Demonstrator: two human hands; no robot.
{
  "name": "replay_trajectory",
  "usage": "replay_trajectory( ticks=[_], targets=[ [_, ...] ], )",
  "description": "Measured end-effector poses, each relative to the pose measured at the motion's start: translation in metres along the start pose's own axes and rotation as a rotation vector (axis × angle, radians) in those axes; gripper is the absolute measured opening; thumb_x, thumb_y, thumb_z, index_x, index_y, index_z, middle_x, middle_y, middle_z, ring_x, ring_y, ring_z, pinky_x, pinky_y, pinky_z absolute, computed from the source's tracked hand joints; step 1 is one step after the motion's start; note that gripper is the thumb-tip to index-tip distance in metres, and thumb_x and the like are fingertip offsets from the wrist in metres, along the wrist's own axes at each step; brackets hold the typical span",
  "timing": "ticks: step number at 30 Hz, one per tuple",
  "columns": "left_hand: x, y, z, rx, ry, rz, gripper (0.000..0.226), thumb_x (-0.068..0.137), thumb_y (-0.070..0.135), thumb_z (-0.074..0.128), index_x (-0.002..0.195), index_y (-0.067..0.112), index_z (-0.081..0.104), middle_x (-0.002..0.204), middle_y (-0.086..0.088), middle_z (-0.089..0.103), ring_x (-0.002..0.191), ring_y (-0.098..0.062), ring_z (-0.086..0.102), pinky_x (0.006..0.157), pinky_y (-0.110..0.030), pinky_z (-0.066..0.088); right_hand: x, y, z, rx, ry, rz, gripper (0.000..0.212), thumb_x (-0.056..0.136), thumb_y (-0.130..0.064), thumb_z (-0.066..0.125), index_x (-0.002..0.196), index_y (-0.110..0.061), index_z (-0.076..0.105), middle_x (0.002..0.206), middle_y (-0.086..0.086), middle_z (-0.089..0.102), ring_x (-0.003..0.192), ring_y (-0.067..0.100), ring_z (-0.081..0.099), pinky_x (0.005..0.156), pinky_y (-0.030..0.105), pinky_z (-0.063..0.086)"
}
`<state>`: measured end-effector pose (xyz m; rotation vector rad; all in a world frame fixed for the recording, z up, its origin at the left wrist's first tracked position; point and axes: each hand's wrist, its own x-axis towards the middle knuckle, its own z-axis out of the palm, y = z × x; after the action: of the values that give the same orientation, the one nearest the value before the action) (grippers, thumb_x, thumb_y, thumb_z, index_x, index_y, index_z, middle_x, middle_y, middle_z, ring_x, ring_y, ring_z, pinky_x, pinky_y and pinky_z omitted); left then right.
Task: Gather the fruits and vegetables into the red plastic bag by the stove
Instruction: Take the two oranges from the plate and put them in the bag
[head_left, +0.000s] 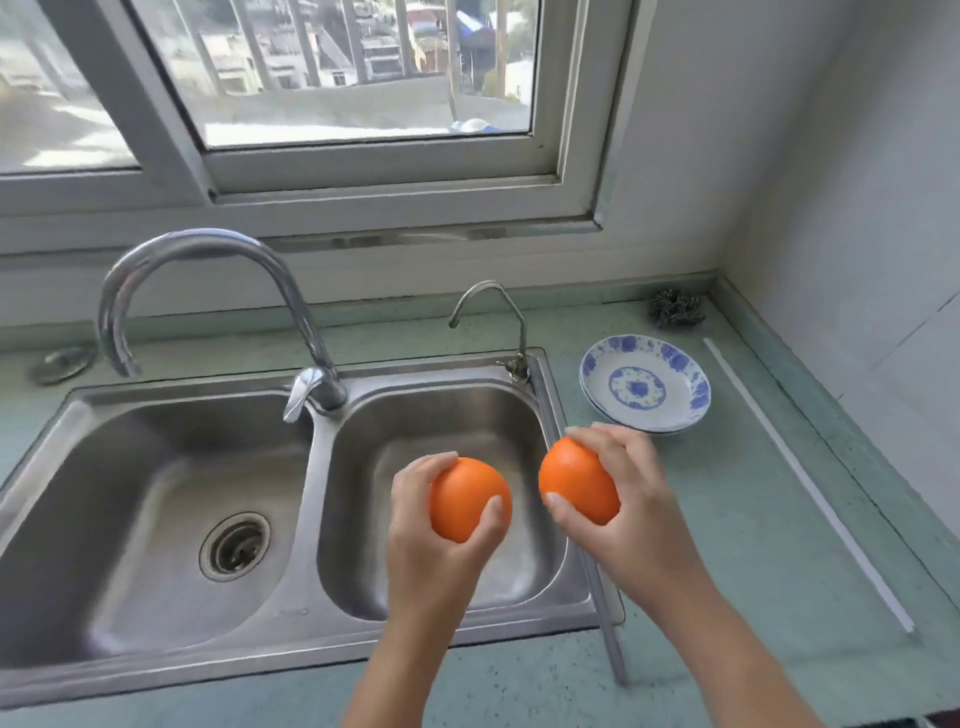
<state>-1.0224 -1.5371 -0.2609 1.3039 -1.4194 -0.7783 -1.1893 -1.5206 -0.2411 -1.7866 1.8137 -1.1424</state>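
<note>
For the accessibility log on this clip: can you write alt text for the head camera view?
Two bare hands each hold an orange over the right basin of a steel double sink: left hand with one orange, right hand with the other orange. Blue-patterned plates sit stacked on the green counter to the right, below a window.

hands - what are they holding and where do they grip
Left hand wraps one orange around its side; right hand cups the other orange likewise.

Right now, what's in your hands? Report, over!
Left hand shut on left orange. Right hand shut on right orange. Both over right sink basin. Red bag not in view. Nothing blocking.
</note>
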Motion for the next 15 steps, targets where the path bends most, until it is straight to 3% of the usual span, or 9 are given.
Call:
replay_trajectory(
  ticks=[6, 15],
  targets=[
    [-0.061, -0.002, -0.073, 0.011, 0.143, -0.082, 0.046, 0.059, 0.054, 0.064, 0.101, 0.044, 0.049, 0.109, 0.02, 0.05, 0.1, 0.005, 0.05, 0.071, -0.007, 0.044, -0.05, -0.058, 0.036, 0.037, -0.152, -0.126, 0.056, 0.068, -0.048, 0.062, 0.121, -0.034, 0.05, 0.123, -0.011, 0.038, 0.112, 0.007, 0.04, 0.085, 0.017, 0.035],
    [-0.182, 0.003, -0.183, 0.106, 0.427, -0.137, 0.046, 0.058, 0.054, 0.062, 0.101, 0.044, 0.049, 0.109, 0.019, 0.049, 0.099, 0.009, 0.048, 0.071, -0.001, 0.038, -0.149, -0.144, 0.078, 0.155, -0.363, -0.318, 0.055, 0.067, -0.048, 0.063, 0.119, -0.034, 0.05, 0.119, -0.009, 0.041, 0.106, 0.003, 0.042, 0.086, 0.0, 0.027]
  ],
)
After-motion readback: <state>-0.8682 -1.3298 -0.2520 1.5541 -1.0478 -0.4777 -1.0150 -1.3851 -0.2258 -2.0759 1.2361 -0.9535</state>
